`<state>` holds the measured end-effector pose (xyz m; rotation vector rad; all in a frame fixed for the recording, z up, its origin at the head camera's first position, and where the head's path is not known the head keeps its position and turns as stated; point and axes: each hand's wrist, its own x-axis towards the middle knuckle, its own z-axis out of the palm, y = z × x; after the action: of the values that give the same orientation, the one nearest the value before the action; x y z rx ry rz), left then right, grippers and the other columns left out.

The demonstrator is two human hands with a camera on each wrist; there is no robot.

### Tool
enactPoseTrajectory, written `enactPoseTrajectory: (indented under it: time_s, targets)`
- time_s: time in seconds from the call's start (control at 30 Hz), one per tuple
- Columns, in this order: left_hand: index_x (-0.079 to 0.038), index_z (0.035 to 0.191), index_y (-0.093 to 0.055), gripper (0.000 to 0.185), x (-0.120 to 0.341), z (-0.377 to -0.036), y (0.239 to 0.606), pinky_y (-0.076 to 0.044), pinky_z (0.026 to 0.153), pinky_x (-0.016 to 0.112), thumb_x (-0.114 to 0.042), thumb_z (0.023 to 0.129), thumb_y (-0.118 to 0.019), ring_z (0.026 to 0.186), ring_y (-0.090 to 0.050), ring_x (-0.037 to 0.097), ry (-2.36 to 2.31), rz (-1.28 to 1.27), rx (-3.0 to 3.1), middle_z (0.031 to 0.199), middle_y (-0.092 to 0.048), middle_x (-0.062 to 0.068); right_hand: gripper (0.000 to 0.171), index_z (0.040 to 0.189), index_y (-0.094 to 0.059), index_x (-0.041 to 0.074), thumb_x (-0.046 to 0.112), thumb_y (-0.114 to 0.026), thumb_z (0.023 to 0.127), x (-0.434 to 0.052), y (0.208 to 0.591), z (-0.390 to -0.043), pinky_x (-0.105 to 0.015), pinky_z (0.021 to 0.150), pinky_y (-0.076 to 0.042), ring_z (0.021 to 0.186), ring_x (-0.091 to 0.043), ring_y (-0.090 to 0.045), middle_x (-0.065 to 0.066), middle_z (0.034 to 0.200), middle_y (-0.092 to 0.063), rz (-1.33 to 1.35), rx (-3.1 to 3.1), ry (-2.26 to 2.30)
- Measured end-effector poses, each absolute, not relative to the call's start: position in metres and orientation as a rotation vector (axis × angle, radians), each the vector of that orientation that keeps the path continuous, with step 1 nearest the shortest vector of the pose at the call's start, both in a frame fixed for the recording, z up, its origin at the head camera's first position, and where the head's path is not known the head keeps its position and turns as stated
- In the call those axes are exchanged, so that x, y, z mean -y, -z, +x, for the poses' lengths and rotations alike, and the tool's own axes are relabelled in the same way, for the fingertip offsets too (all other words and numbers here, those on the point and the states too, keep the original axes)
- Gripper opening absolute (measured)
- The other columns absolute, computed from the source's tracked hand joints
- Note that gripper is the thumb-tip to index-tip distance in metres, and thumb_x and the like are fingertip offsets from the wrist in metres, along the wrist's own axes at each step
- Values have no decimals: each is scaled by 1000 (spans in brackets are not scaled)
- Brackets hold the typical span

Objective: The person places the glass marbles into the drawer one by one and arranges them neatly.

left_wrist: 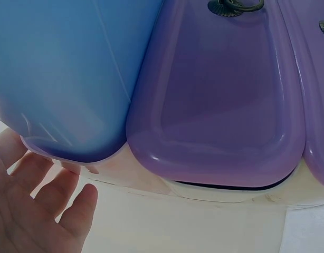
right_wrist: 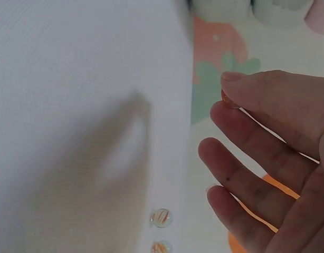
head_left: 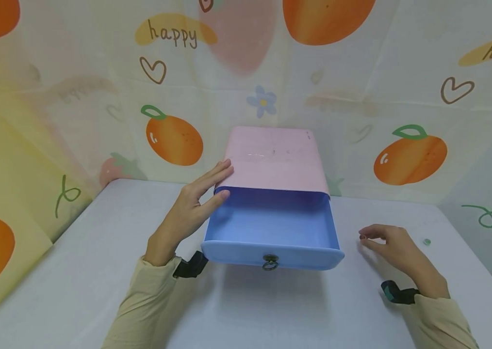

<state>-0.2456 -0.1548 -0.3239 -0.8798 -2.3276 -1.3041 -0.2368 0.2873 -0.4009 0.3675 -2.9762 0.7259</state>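
A pink drawer cabinet (head_left: pixel 274 157) stands at the back of the white table (head_left: pixel 97 271). Its blue top drawer (head_left: pixel 272 223) is pulled out and looks empty, with a brass ring handle (head_left: pixel 270 262) on the front. My left hand (head_left: pixel 224 182) rests with straight fingers against the cabinet's left side, where the drawer comes out. In the left wrist view, a purple drawer (left_wrist: pixel 220 95) sits shut below the blue drawer (left_wrist: pixel 62 68). My right hand (head_left: pixel 364 237) hovers right of the drawer, pinching a small orange marble (right_wrist: pixel 225 98) between thumb and forefinger.
A loose glass marble (head_left: pixel 426 241) lies on the table to the right of my right hand; the right wrist view shows two marbles (right_wrist: pixel 161 217) near the table's edge. A fruit-print cloth (head_left: pixel 172 140) walls in the table at the back and sides.
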Motion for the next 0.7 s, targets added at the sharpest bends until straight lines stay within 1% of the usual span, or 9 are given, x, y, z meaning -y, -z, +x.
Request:
enactPoseTrajectory:
  time_s: [0.23,0.7]
  targets:
    - [-13,147,-49,50,154,-245,325,-28,122,47,-14,98,-60,150,-31,15,1294,-880,2330,158,-40,0,26,113,-70,-2,12,-70,91,-284,395,-235,-66,91,-50,104,-43,-64,-18,106,-73,403,2955,-715]
    - [-12,146,-50,50,154,-246,326,-29,122,46,-12,97,-60,150,-31,15,1285,-886,2320,158,-41,1,27,115,-69,-1,10,-70,90,-274,382,-230,-66,89,-52,107,-44,-64,-19,110,-73,433,2935,-712]
